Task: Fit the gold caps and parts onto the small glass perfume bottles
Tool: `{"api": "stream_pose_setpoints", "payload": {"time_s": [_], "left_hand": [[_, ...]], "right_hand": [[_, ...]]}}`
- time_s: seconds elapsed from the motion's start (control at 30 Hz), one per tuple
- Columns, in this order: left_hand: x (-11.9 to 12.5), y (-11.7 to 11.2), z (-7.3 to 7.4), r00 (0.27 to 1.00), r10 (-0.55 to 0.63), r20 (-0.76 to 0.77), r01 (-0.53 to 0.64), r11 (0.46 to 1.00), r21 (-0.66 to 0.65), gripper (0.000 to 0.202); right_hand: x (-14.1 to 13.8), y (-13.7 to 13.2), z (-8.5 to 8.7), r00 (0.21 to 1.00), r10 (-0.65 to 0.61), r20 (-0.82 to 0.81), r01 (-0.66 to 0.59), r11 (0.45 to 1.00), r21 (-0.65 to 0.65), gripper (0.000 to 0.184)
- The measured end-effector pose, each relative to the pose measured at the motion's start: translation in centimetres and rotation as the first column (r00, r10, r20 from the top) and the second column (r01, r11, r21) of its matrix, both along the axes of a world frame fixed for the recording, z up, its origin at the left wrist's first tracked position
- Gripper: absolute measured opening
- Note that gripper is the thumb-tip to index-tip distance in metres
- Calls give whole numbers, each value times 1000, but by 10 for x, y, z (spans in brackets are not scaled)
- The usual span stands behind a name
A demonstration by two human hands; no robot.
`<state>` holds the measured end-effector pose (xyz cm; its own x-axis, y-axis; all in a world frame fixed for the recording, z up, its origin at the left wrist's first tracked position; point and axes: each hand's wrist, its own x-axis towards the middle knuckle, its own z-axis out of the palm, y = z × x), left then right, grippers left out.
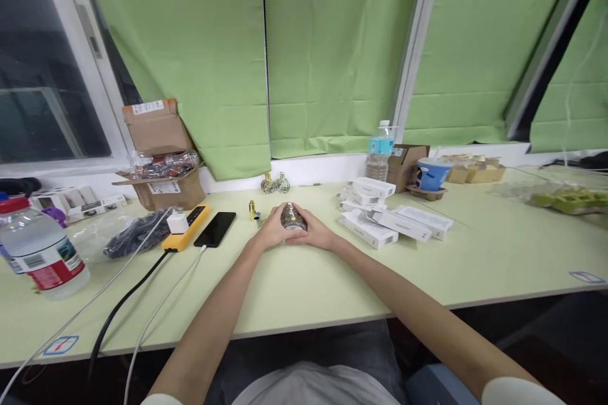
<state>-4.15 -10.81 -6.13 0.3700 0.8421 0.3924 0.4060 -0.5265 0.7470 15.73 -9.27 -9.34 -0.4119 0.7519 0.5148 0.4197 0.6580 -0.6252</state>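
Both my hands meet at the middle of the pale green table [304, 285], cupped round a small round glass bottle [292, 217]. My left hand [272, 231] wraps its left side, and my right hand [317, 235] wraps its right side. Just left of the hands stand a small gold cap [251, 209] and a small silver piece [257, 221]. Two more little glass bottles [275, 183] stand at the wall behind.
A black phone [215, 228] and a yellow power strip [186, 227] with a white charger lie to the left, cables trailing forward. Several white boxes [380, 215] sit to the right. A water bottle [40, 253] lies far left; cardboard boxes [161, 152] and another bottle [380, 150] stand at the back.
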Motion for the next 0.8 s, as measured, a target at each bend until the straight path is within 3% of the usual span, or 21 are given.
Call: {"api": "stream_pose_setpoints", "payload": {"time_s": [0.4,0.8], "left_hand": [[4,5,-6,998,-5,61,5,1000,-12,109],[0,4,-6,999,-45,3,45,999,-13,108]], "right_hand": [[0,2,-1,999,18,-31,-18,1000,-4,122],[0,-2,2,1000,6,-19,-6,1000,-17,122]]}}
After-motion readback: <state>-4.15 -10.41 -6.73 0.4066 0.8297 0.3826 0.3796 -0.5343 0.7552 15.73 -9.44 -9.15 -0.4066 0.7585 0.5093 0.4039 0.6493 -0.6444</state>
